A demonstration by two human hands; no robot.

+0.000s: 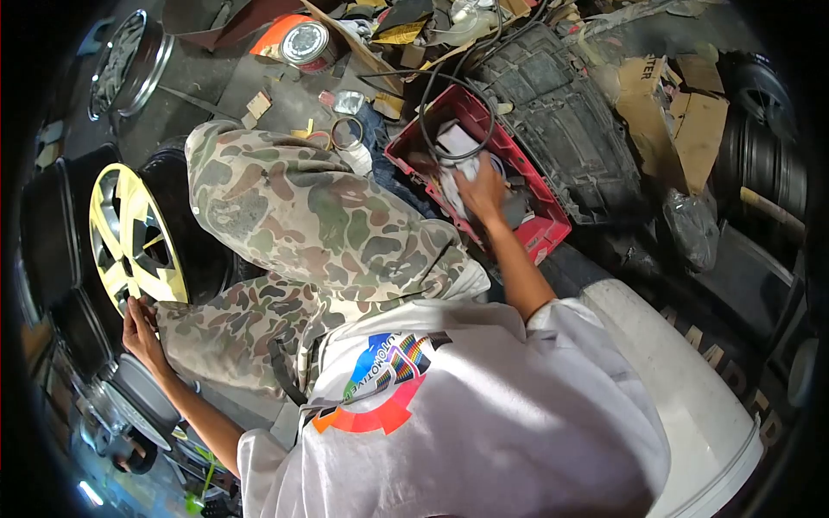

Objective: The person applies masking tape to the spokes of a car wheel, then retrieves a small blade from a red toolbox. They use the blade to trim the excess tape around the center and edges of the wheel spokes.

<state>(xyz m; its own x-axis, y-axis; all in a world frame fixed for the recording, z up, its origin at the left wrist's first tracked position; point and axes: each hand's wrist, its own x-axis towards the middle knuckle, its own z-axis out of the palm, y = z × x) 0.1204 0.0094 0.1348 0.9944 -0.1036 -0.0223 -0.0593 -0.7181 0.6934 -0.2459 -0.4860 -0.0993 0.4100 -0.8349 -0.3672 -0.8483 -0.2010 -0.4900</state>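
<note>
My left hand (144, 335) is at the lower edge of a pale yellow wheel rim (131, 259), its fingers closed against that edge. The rim stands tilted on its side beside my left knee, showing its broad spokes and dark openings. On the other side, my right hand (484, 192) reaches down into a red plastic crate (549, 235). Its fingers close on a crumpled whitish piece (452, 188), cloth or paper, and partly hide it. Close by in the crate lies a white box-like item (456, 138). A black cable (422, 116) loops over the crate's far end.
A black ribbed case (561, 121) stands right beside the crate, with an open cardboard box (673, 121) beyond. A tin can (306, 45), tape rolls (347, 133) and scraps lie ahead. A chrome wheel (129, 65) stands far left. A white bucket (682, 388) is under me.
</note>
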